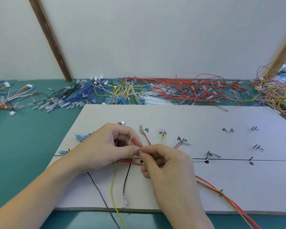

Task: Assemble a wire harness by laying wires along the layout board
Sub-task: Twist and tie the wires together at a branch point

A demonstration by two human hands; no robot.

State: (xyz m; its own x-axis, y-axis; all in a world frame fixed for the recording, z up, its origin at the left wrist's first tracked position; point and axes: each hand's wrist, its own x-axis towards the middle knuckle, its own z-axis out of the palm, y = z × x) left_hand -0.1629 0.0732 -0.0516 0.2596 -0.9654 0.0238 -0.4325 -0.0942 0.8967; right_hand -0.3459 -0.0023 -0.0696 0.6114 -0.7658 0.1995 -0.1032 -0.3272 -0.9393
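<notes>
a wiring workshop: heaps of wires [180, 90] on a green bench [31, 129].

Left hand [106, 146] and right hand [162, 161] fingers curled, fingertips meeting in pinch; forearms converging.

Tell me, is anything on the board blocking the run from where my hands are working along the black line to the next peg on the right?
Nothing visible blocks it. Both hands, left hand and right hand, pinch a thin white tie over the wire bundle. Along the black line the layout board is bare up to the peg, where a white wire already lies.
</notes>
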